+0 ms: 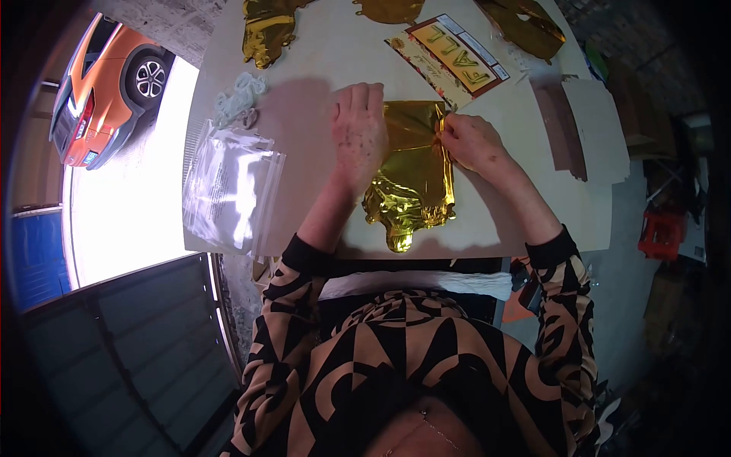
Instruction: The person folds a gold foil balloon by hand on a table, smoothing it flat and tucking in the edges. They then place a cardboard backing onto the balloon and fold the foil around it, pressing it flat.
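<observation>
A shiny gold foil balloon, flat and folded into a rough rectangle, lies on the table in front of me. Its crinkled lower end spreads toward the table's near edge. My left hand rests along the foil's left side, fingers stretched out and lying flat. At the upper right edge, my right hand pinches the foil between thumb and fingers. Beyond the hands lies a printed card with "FALL" in gold letters.
More gold foil pieces lie along the far side: one at left, one at right. Clear plastic bags and a pale stringy bundle sit on the left. White card sheets are at right. An orange car stands outside.
</observation>
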`<state>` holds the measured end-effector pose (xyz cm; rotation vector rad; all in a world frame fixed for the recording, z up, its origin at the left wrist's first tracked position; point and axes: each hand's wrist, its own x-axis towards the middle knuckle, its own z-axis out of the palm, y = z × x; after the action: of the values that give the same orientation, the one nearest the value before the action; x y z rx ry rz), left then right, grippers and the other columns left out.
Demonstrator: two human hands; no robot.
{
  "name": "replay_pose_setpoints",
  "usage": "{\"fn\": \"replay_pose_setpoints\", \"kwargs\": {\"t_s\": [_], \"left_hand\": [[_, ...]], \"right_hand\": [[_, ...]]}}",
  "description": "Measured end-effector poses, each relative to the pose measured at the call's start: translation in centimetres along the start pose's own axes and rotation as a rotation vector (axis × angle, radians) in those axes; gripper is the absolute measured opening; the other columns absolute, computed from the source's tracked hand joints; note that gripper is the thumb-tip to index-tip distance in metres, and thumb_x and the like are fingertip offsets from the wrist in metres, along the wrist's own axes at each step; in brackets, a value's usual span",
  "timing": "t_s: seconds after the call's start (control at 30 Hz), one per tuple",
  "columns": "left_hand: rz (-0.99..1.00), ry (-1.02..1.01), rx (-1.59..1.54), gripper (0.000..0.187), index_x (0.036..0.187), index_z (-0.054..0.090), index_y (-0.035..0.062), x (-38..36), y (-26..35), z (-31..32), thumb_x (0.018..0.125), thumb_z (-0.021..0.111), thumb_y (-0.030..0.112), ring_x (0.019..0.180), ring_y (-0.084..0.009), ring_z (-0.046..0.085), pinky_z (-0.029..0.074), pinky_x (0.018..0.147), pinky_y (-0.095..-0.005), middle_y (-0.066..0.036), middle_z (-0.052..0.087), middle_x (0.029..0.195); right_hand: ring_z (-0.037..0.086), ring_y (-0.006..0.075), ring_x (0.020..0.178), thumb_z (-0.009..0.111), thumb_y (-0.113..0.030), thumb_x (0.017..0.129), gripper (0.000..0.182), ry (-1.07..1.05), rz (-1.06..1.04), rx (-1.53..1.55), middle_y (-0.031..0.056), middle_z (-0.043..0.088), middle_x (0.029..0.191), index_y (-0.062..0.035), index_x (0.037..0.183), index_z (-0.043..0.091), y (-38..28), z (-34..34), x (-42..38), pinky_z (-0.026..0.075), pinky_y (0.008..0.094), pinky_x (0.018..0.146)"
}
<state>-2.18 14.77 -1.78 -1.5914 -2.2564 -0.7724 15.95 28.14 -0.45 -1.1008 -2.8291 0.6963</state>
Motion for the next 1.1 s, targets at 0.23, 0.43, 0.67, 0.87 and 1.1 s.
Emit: {"fn": "replay_pose_setpoints", "kwargs": {"t_s": [0.23, 0.43, 0.67, 0.87, 1.1], "left_hand": [[0.312, -0.095, -0.147, 0.048, 0.145, 0.056, 0.0035, -1.4, 2.0, -0.8, 0.102, 0.063, 0.023, 0.148, -0.0378, 0.044, 0.034, 0.124, -0.0497, -0.021, 0.052, 0.153], [0.316, -0.217, -0.099, 0.057, 0.156, 0.047, 0.0065, -2.4, 1.7, -1.0, 0.107, 0.056, 0.036, 0.154, -0.0381, 0.034, 0.027, 0.128, -0.0510, -0.021, 0.041, 0.163], [0.308, -0.229, -0.075, 0.060, 0.158, 0.045, 0.0085, -2.8, 1.0, -0.4, 0.109, 0.051, 0.042, 0.155, -0.0393, 0.032, 0.025, 0.128, -0.0528, -0.023, 0.039, 0.164], [0.300, -0.229, -0.057, 0.061, 0.159, 0.045, 0.0087, -2.9, 0.6, 0.0, 0.109, 0.050, 0.043, 0.155, -0.0415, 0.032, 0.024, 0.128, -0.0544, -0.025, 0.038, 0.164], [0.319, -0.206, -0.018, 0.062, 0.155, 0.050, 0.0083, -3.0, 0.6, 0.2, 0.106, 0.053, 0.046, 0.150, -0.0474, 0.034, 0.024, 0.126, -0.0571, -0.026, 0.042, 0.160]], "right_hand": [[0.072, 0.0416, 0.088, 0.064, -0.024, 0.094, 0.020, 0.036, -0.030, -0.016, 0.0186, 0.074, 0.091, -0.0056, 0.095, 0.070, 0.4, 0.5, 0.0, 0.057, 0.0527, 0.081], [0.072, 0.0422, 0.088, 0.064, -0.023, 0.095, 0.019, 0.039, -0.032, 0.031, 0.0192, 0.074, 0.090, -0.0049, 0.094, 0.069, 0.2, 0.2, -0.2, 0.056, 0.0526, 0.080], [0.071, 0.0423, 0.086, 0.066, -0.023, 0.094, 0.020, 0.017, -0.053, 0.053, 0.0197, 0.073, 0.089, -0.0032, 0.092, 0.068, 0.0, -0.2, -0.4, 0.056, 0.0522, 0.078], [0.072, 0.0418, 0.086, 0.068, -0.024, 0.094, 0.021, 0.004, -0.037, 0.047, 0.0197, 0.073, 0.089, -0.0029, 0.092, 0.068, -0.1, -0.2, -0.3, 0.056, 0.0517, 0.078], [0.072, 0.0417, 0.086, 0.068, -0.026, 0.095, 0.024, -0.086, 0.016, 0.081, 0.0203, 0.073, 0.088, -0.0026, 0.096, 0.068, -0.3, -0.8, -0.3, 0.056, 0.0517, 0.078]]}}
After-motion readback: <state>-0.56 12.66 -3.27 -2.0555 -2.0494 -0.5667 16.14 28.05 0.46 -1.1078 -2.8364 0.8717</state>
